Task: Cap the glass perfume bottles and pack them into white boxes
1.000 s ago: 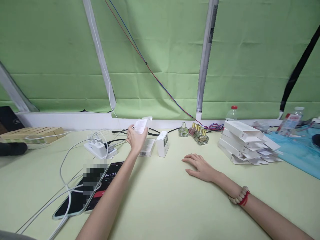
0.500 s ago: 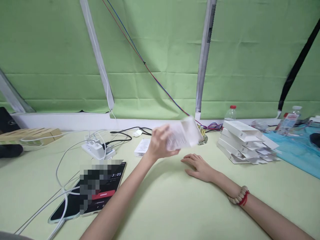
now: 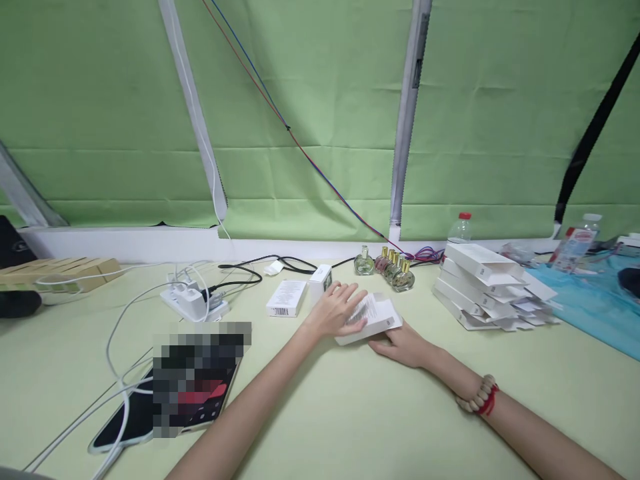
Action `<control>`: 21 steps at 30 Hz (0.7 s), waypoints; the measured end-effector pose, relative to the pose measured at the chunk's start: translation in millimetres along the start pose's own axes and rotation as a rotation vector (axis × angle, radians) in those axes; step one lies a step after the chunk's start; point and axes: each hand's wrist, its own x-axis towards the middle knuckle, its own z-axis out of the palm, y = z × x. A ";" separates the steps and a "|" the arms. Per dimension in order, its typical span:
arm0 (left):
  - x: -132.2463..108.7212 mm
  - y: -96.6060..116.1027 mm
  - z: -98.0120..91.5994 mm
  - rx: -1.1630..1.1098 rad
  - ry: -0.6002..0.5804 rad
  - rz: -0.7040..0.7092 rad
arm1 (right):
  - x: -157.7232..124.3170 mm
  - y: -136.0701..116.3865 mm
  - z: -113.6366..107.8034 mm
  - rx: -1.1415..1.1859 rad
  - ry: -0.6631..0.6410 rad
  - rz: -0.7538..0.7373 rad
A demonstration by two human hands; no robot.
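Note:
My left hand lies on top of a flat white printed box, fingers wrapped over its left part, lowering it over my right hand. My right hand rests on the pale green table with its fingertips under the box's near edge, so its fingers are mostly hidden. A bead bracelet with a red cord sits on my right wrist. Another flat white box and a small upright white box stand just behind my left hand.
Several small perfume bottles stand at the table's back. A stack of white boxes lies at the right, beside a blue cloth. A power strip with cables and a phone lie at the left.
My left hand carried the white box from the back left across to the right and down onto the table at my right hand. My right hand stayed in place.

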 end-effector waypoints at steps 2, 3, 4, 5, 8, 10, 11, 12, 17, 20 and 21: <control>-1.0 -4.9 2.6 0.036 0.098 -0.098 | -0.5 0.6 0.6 -0.018 -0.017 0.035; -1.8 -7.7 4.3 0.046 0.145 -0.157 | -0.7 0.8 0.8 -0.021 -0.021 0.042; -2.9 -10.6 6.2 0.046 0.188 -0.227 | -0.8 1.0 1.0 -0.022 -0.022 0.040; -4.3 -13.6 8.3 0.039 0.228 -0.310 | -1.0 1.3 1.2 -0.022 -0.018 0.030; -9.8 -21.9 14.0 -0.036 0.298 -0.622 | -1.4 3.1 2.4 -0.015 0.006 0.003; -14.0 -26.2 16.3 -0.132 0.253 -0.775 | -1.8 4.7 3.4 -0.013 0.018 0.007; -15.8 -27.6 16.9 -0.174 0.213 -0.812 | -2.0 5.4 3.9 -0.016 0.018 0.010; -17.3 -28.6 17.2 -0.202 0.173 -0.826 | -2.2 5.8 4.2 -0.019 0.016 0.011; -19.5 -29.2 20.0 -0.137 0.135 -0.789 | -2.8 4.8 3.4 -0.038 0.003 0.008; -21.3 -31.6 25.4 -0.071 0.170 -0.778 | -2.7 3.4 1.8 -0.041 -0.008 0.018; -22.9 -33.5 27.2 -0.050 0.184 -0.777 | -2.6 3.2 1.3 -0.038 -0.011 0.019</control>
